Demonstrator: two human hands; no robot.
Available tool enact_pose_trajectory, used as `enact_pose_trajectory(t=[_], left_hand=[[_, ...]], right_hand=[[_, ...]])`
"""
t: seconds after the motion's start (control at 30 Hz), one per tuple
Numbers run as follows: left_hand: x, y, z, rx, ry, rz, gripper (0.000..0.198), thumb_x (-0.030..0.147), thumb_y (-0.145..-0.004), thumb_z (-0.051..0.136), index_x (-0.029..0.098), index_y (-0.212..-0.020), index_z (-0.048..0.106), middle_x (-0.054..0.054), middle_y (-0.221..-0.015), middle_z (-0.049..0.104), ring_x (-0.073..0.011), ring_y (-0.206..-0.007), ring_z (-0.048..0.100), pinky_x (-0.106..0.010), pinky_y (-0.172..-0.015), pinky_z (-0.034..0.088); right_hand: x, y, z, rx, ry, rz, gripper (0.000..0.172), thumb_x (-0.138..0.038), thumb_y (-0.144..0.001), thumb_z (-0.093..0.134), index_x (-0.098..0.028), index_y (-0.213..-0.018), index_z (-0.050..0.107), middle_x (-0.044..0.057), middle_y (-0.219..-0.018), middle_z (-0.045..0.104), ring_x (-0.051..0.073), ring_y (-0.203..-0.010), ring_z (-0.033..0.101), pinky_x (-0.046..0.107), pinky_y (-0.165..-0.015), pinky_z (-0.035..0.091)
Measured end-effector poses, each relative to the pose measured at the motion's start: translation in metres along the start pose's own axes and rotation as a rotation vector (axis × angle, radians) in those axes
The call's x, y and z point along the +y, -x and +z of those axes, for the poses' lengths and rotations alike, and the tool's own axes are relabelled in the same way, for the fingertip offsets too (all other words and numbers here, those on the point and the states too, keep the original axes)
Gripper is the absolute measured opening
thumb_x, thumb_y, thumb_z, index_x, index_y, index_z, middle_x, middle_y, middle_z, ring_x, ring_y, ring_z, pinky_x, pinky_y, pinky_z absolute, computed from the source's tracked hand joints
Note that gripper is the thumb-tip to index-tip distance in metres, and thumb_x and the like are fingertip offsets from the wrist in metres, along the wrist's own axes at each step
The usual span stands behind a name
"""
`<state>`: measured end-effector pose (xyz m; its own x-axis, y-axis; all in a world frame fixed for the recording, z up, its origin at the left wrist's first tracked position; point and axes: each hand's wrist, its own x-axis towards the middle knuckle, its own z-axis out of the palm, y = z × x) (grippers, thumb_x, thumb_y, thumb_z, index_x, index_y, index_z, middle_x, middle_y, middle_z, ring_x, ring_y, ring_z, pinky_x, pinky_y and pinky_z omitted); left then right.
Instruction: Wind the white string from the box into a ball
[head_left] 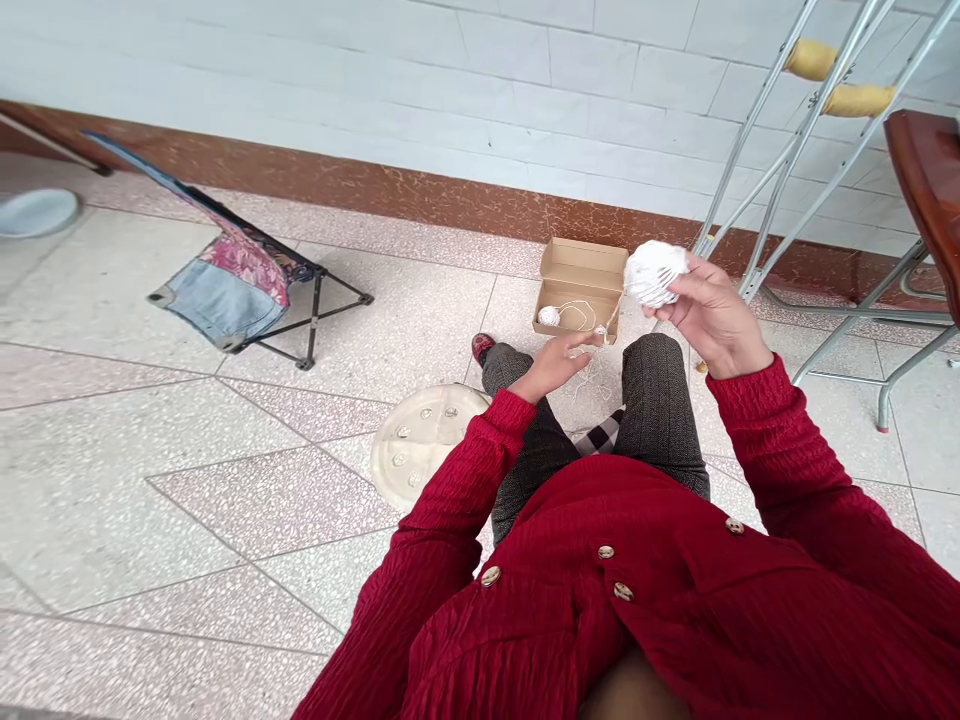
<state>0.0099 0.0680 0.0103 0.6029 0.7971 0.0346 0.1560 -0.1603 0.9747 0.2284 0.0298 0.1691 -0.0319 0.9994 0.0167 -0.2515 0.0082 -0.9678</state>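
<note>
My right hand (709, 310) is raised at the right with its fingers round a ball of white yarn (654, 274). Lower and to the left, my left hand (559, 365) has its fingers closed near a strand of white yarn (602, 333) that runs up toward the ball. Just beyond my left hand, an open cardboard box (583, 262) stands on the floor. Inside the box lies a smaller white ball (549, 316) with a loop of loose yarn. More loose strands (594, 385) hang between my knees.
A folding fabric stool (240, 290) stands at the left, a round beige plastic lid-like item (420, 445) beside my leg. Metal crutches (780, 160) lean on the wall at the right, next to a wooden chair (930, 190). A pale basin (37, 213) sits far left.
</note>
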Motion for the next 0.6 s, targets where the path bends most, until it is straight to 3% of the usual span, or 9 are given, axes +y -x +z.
enact_pose_trajectory(t=[0.07,0.17,0.3,0.47,0.6], left_hand=[[0.022,-0.005,0.006,-0.088,0.194,0.021,0.038,0.035,-0.088,0.067,0.016,-0.12,0.069,-0.011,-0.116,0.074,-0.0241,-0.113,0.067,-0.039,-0.104,0.047],[0.041,-0.003,0.015,-0.169,0.267,0.029,0.032,0.044,-0.092,0.064,0.014,-0.1,0.074,-0.01,-0.102,0.076,-0.0213,-0.1,0.069,-0.035,-0.098,0.048],[0.036,0.012,0.019,-0.106,0.255,-0.031,0.041,0.047,-0.094,0.059,0.014,-0.074,0.072,-0.008,-0.085,0.075,-0.0195,-0.089,0.069,-0.033,-0.095,0.048],[0.026,0.028,0.018,-0.14,0.236,-0.111,0.031,0.041,-0.096,0.053,0.015,-0.091,0.07,-0.001,-0.064,0.07,-0.0178,-0.077,0.07,-0.031,-0.087,0.051],[0.036,0.035,0.014,-0.201,0.001,-0.098,0.029,0.033,-0.098,0.046,0.017,-0.092,0.069,0.002,-0.058,0.065,-0.0153,-0.068,0.066,-0.027,-0.078,0.048]], right_hand=[[0.005,-0.001,0.003,-0.027,0.02,0.033,0.044,-0.034,-0.073,0.083,-0.023,-0.114,0.071,0.003,-0.093,0.073,0.015,-0.071,0.067,0.027,-0.056,0.058],[0.005,-0.006,-0.002,0.01,0.066,-0.001,0.041,-0.035,-0.073,0.083,-0.023,-0.11,0.071,0.002,-0.093,0.072,0.014,-0.068,0.066,0.026,-0.055,0.057],[0.013,-0.013,-0.016,0.131,0.184,-0.076,0.034,-0.035,-0.073,0.083,-0.024,-0.103,0.072,0.001,-0.094,0.071,0.013,-0.067,0.065,0.026,-0.055,0.055],[0.047,-0.022,-0.026,0.247,0.319,-0.131,0.038,-0.037,-0.067,0.087,-0.025,-0.099,0.069,0.002,-0.095,0.07,0.015,-0.066,0.064,0.029,-0.054,0.054],[0.064,-0.033,-0.03,0.232,0.47,-0.191,0.04,-0.044,-0.072,0.081,-0.027,-0.106,0.066,0.003,-0.099,0.066,0.019,-0.074,0.064,0.032,-0.057,0.055]])
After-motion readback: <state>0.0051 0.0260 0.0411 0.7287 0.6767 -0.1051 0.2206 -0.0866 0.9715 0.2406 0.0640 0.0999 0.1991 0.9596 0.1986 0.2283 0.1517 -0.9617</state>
